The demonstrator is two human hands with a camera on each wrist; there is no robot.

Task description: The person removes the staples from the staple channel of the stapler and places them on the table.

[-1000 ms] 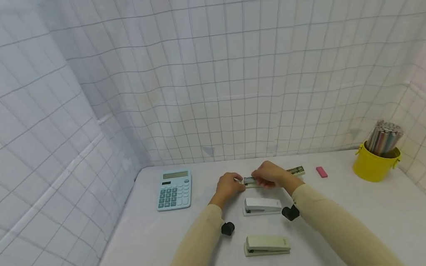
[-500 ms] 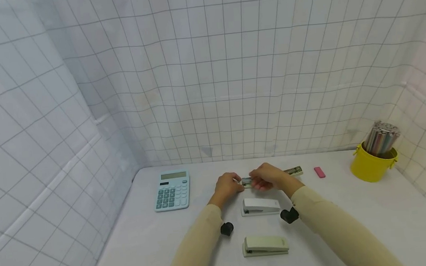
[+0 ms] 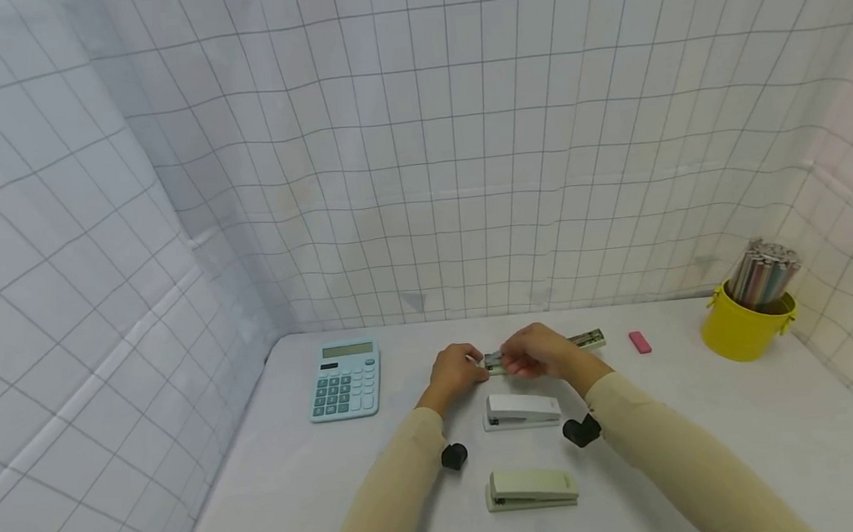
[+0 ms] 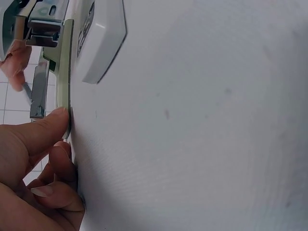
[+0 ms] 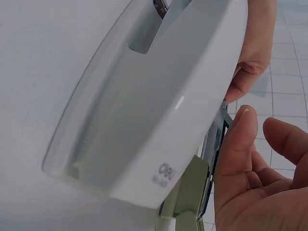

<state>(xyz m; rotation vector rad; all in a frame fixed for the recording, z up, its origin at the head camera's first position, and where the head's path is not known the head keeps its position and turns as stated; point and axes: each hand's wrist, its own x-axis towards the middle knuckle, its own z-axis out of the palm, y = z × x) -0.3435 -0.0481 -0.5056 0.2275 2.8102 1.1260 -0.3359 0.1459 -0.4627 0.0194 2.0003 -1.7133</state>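
A pale green stapler (image 3: 496, 362) lies swung open at the table's middle, its top arm (image 3: 587, 339) reaching out to the right. My left hand (image 3: 459, 368) pinches the stapler's front end; in the left wrist view the thumb (image 4: 45, 129) presses on the green base (image 4: 64, 72). My right hand (image 3: 530, 355) curls over the stapler from the right, and its thumb (image 5: 237, 154) lies against the metal staple rail (image 5: 216, 139). A white stapler (image 3: 522, 410) lies shut just in front of both hands, and it fills the right wrist view (image 5: 144, 110).
A second pale green stapler (image 3: 533, 488) lies shut nearer to me. A light blue calculator (image 3: 345, 379) is at the left, a pink eraser (image 3: 639, 342) at the right, and a yellow bucket (image 3: 746, 331) of pencils at the far right. Checked cloth walls close in the table.
Both hands stay on the open stapler, and the right hand has shifted slightly left over it. Nothing else has moved.
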